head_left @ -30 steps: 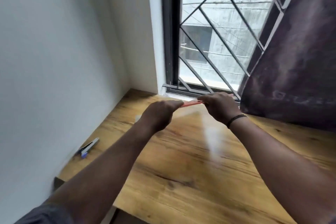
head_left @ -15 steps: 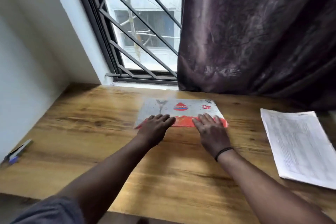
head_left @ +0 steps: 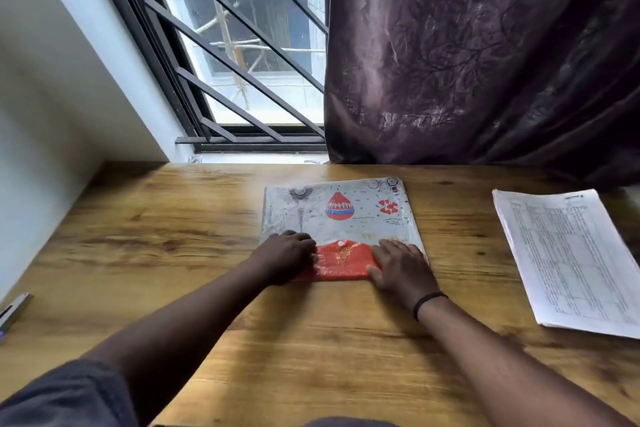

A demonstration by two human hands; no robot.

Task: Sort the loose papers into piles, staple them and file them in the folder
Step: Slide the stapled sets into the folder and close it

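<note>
The folder (head_left: 337,215) lies flat on the wooden desk (head_left: 173,253) in front of the window (head_left: 242,56), its red flap (head_left: 341,262) turned toward the person, and both hands sit on that near edge, probably so the flap can be worked at its small white snap while the body of the folder is kept from sliding. The left hand (head_left: 285,255) rests on the folder's near left corner with its fingers bent down against the plastic; it seems to press rather than pinch, though the fingertips are hard to make out. The right hand (head_left: 398,269) lies on the right end of the flap with fingers nearly straight and spread, flat on the surface and gripping nothing. The stack of printed papers (head_left: 568,260) waits on the desk well to the right of the folder, apart from both hands, which suggests the filing step is only being prepared (nothing is stapled as far as this view shows). A stapler-like tool (head_left: 14,309) lies at the far left edge, cut off by the frame. Compared with half a second ago, the hands and folder sit much the same, but the view has steadied and dropped, so the folder's whole printed face shows.
</note>
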